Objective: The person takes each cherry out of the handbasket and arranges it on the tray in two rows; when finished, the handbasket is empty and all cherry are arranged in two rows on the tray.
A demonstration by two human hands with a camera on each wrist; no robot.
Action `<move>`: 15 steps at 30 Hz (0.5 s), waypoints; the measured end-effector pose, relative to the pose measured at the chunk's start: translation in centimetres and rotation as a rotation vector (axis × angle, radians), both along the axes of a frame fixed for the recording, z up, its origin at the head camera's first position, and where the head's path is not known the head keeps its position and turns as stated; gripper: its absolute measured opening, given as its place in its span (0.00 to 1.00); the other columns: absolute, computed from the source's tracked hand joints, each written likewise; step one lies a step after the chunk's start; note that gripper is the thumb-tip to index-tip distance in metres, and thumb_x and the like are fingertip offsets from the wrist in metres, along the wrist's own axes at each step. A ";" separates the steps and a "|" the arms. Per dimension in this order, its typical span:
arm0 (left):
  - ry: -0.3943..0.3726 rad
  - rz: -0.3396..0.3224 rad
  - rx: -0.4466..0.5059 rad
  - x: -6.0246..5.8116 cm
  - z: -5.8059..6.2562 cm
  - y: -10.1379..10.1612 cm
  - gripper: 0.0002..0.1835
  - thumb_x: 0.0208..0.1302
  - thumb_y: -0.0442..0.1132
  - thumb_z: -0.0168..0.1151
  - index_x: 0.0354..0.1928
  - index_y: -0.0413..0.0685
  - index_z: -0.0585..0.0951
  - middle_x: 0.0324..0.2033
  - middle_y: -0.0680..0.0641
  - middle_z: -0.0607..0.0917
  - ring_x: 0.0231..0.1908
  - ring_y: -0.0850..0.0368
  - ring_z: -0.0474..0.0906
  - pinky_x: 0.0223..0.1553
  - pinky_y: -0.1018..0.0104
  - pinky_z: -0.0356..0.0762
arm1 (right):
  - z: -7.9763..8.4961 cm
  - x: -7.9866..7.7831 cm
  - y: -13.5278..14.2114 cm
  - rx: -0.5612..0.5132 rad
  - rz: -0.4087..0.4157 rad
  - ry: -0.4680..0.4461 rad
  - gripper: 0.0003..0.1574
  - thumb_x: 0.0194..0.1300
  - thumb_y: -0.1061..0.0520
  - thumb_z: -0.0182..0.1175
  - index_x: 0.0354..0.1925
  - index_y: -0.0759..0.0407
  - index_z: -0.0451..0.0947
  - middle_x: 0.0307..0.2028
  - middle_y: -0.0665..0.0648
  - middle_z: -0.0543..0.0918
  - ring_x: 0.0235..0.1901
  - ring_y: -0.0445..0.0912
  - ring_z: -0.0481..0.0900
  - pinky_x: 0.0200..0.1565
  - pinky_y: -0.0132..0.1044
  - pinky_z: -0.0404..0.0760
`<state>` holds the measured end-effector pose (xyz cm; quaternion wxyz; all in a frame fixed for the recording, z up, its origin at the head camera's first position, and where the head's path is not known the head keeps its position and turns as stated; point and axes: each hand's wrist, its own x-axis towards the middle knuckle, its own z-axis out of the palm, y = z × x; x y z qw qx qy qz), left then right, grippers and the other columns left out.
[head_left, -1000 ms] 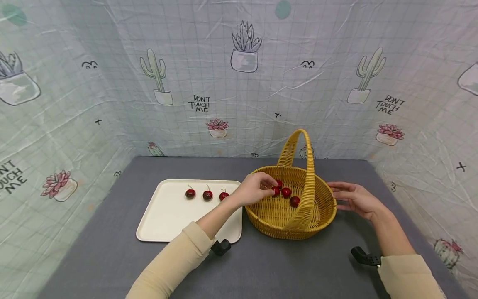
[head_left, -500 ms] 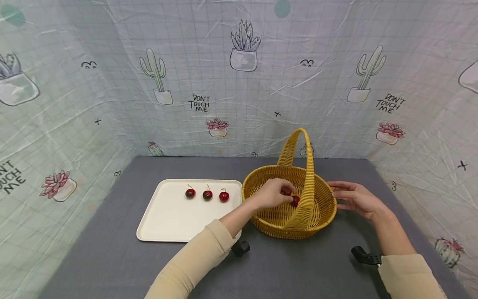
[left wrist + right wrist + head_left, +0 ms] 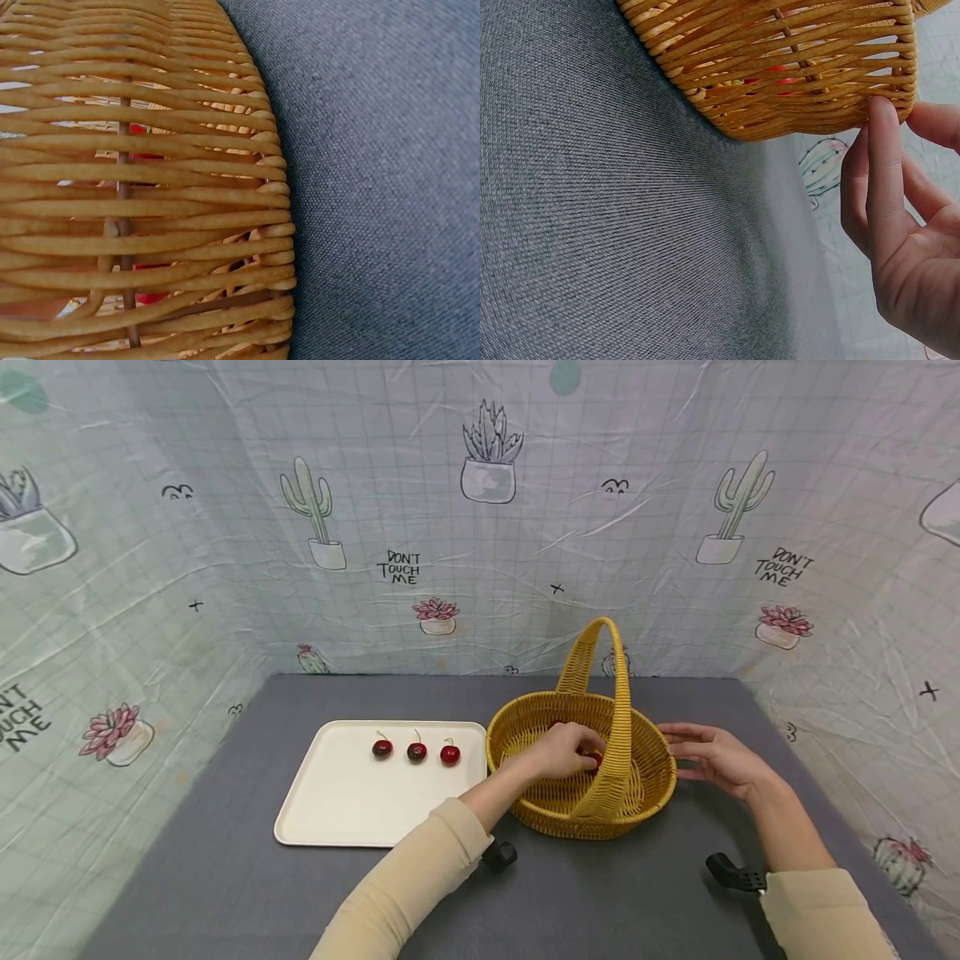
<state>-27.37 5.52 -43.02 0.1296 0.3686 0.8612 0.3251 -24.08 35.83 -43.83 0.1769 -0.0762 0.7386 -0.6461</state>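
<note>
My left hand (image 3: 561, 750) reaches into the yellow wicker basket (image 3: 651, 777), fingers curled round a dark red cherry (image 3: 596, 763) near the foot of the basket's handle. Part of another cherry (image 3: 557, 723) shows behind the hand, which hides most of the basket's floor. Seen through the weave in the left wrist view, red patches of cherry (image 3: 152, 298) appear. My right hand (image 3: 716, 760) rests its fairly straight fingers against the basket's right end. The right wrist view shows one fingertip (image 3: 883, 112) on the outer wall just below the rim.
A cream rectangular tray (image 3: 360, 806) lies left of the basket, with three stemmed cherries (image 3: 416, 752) in a row near its far edge. The tall arched handle (image 3: 621, 710) rises over the basket. Patterned cloth (image 3: 555, 543) encloses the grey table (image 3: 585, 893).
My left hand has moved right and deeper into the basket, from the cherries near its middle to the one by the handle. My right hand has stayed against the basket.
</note>
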 end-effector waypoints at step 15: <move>0.100 -0.065 -0.113 -0.4 -0.7 0.8 0.15 0.72 0.34 0.66 0.58 0.46 0.85 0.51 0.48 0.87 0.50 0.58 0.82 0.47 0.74 0.76 | 0.0 0.0 0.0 -0.004 -0.009 -0.004 0.36 0.79 0.60 0.56 0.76 0.72 0.56 0.55 0.46 0.82 0.52 0.41 0.83 0.50 0.45 0.84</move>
